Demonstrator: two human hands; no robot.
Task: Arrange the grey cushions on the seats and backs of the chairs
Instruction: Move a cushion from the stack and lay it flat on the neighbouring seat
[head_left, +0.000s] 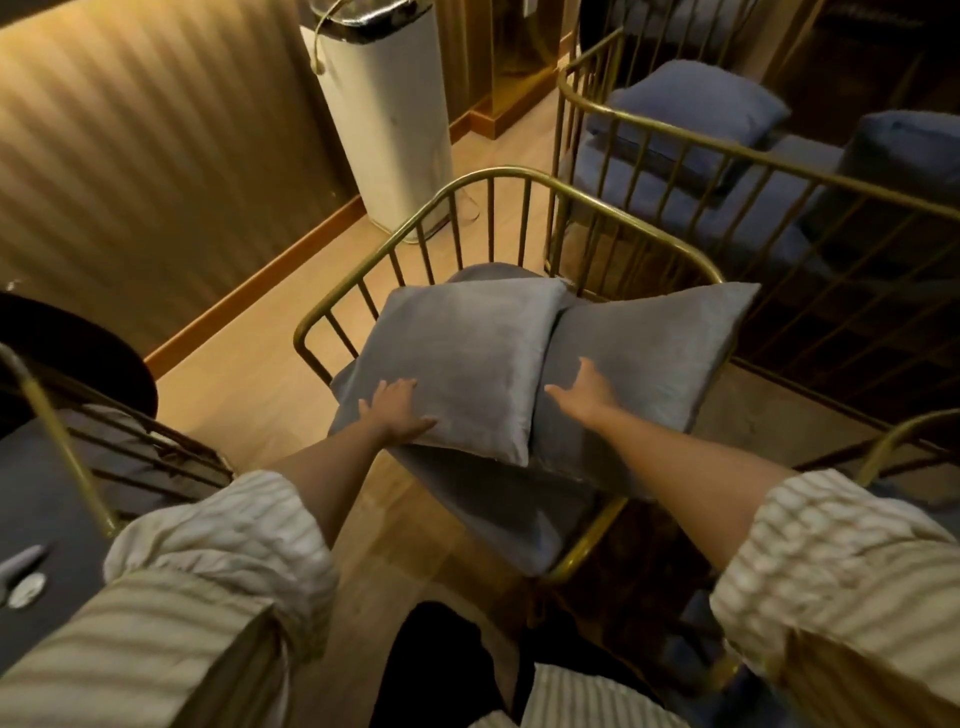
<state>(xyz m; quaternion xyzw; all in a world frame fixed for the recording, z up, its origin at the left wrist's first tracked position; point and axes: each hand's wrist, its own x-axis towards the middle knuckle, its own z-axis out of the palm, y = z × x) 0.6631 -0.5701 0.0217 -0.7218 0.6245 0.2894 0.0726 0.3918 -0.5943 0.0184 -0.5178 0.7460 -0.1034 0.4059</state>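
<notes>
A gold wire-frame chair (498, 179) stands in front of me with a grey seat cushion (498, 514) on it. Two grey square cushions lie on top, side by side. My left hand (397, 410) rests flat on the near edge of the left cushion (467, 358), thumb along its rim. My right hand (584, 389) presses with spread fingers on the right cushion (649, 353), which leans toward the chair's right rail.
A second gold chair (727, 150) with blue-grey cushions stands at the back right. A white tall appliance (387, 124) stands by the ribbed wall. Another chair frame (62, 447) and a dark round table (78, 358) are at the left. A chair rail (904, 431) curves at the right.
</notes>
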